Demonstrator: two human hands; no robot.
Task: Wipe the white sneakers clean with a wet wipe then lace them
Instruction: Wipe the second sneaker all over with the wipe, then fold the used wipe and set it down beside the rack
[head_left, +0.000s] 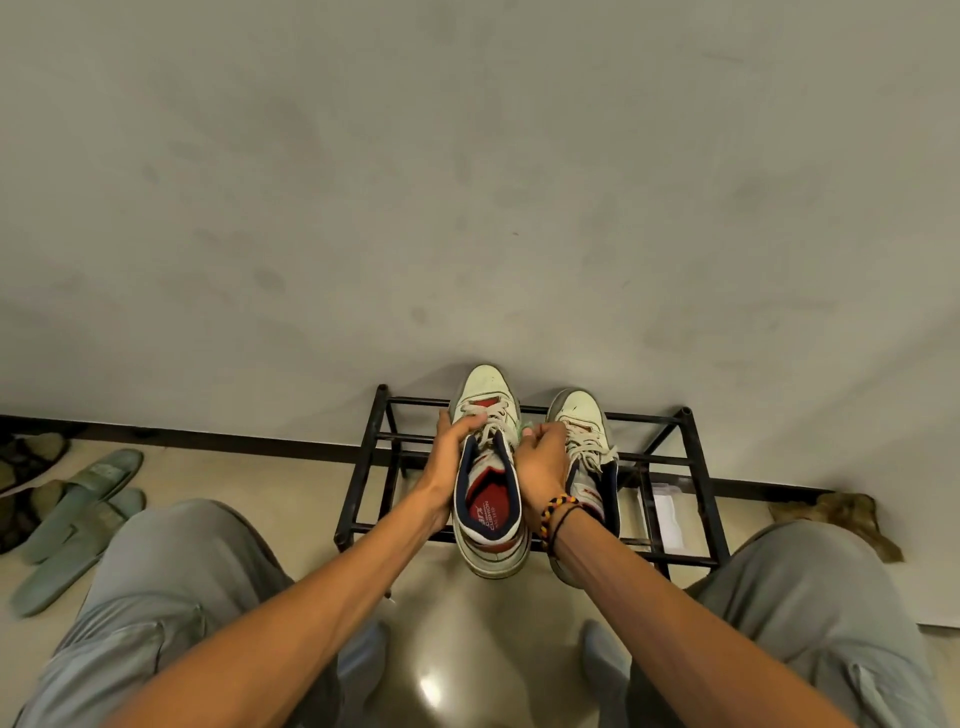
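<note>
Left hand (451, 457) grips the near sneaker (487, 486) at its side. Right hand (540, 462) grips its other side, fingers curled. Both sneakers rest on the rack (670, 452).

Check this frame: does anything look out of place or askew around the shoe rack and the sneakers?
Nothing looks broken or spilled. Mildly odd: a crumpled brown cloth lies on the floor by the wall, right of the black rack, and green slippers lie loosely overlapped at far left. Both sneakers sit on the rack.

Black metal rack (670, 441) against wall; green slippers (78, 519) on floor, left; brown rag (852, 514) right.
</note>
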